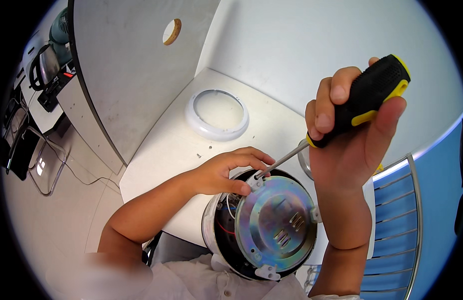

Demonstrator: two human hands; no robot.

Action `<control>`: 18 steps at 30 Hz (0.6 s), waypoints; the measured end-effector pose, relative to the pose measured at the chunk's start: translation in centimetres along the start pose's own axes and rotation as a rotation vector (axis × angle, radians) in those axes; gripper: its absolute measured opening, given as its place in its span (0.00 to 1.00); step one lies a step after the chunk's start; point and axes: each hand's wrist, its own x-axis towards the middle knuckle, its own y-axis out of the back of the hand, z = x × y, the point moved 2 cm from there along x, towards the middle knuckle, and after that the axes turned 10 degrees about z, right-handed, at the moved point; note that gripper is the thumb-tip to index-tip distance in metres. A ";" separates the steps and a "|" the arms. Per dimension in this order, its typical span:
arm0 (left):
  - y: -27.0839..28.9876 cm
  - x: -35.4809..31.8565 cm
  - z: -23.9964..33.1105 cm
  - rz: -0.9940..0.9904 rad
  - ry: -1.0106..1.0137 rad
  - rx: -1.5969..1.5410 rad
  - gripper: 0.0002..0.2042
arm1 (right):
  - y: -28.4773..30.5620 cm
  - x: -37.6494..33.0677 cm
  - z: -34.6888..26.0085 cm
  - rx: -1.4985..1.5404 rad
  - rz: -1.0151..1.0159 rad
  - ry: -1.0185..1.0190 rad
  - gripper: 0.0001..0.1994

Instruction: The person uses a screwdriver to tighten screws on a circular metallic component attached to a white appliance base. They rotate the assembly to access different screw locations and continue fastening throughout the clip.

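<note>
My right hand (349,120) is wrapped round the black and yellow handle of a screwdriver (374,87). Its steel shaft slants down to the left, and the tip meets a white plastic tab (255,182) at the rim of a round, rainbow-sheened metal plate (274,215). My left hand (230,172) grips that tab, thumb on the near side and fingers by the screwdriver tip. The plate sits tilted over the open end of a round appliance body (209,225) against my lap. Red, blue and white wires show in the gap. Any screw under the tip is hidden.
A white ring-shaped cover (192,117) lies on the white table (166,135), with small screws (199,155) nearby. Grey panel (136,65) walls the left side. A metal-railed chair (416,215) stands at right. Farther left are a kettle (47,65) and a black chair (21,150).
</note>
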 end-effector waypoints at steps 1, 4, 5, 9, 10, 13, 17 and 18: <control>0.0 0.0 0.0 -0.007 -0.007 0.011 0.29 | -0.1 0.0 0.0 0.033 -0.028 -0.015 0.24; 0.1 0.0 0.0 -0.023 -0.029 0.040 0.30 | 0.1 0.6 0.4 0.283 -0.265 -0.113 0.25; 0.1 0.1 0.0 -0.026 -0.038 0.047 0.30 | 0.4 1.3 0.8 0.352 -0.382 -0.137 0.25; -0.1 0.1 -0.3 -0.016 -0.033 0.001 0.30 | 0.3 1.4 0.6 0.331 -0.345 -0.134 0.27; -0.1 0.0 -0.3 -0.009 -0.035 0.007 0.30 | 0.3 1.3 0.5 0.304 -0.299 -0.127 0.28; -0.1 -0.1 -0.3 0.003 -0.034 0.020 0.29 | 0.9 0.9 0.2 0.282 -0.168 -0.132 0.28; 0.0 -0.3 -0.4 0.010 -0.025 0.025 0.28 | 0.5 0.5 -0.4 0.236 0.023 -0.178 0.31; 0.0 -0.4 -0.4 0.014 -0.024 0.027 0.28 | 0.6 0.5 -0.4 0.258 0.009 -0.193 0.30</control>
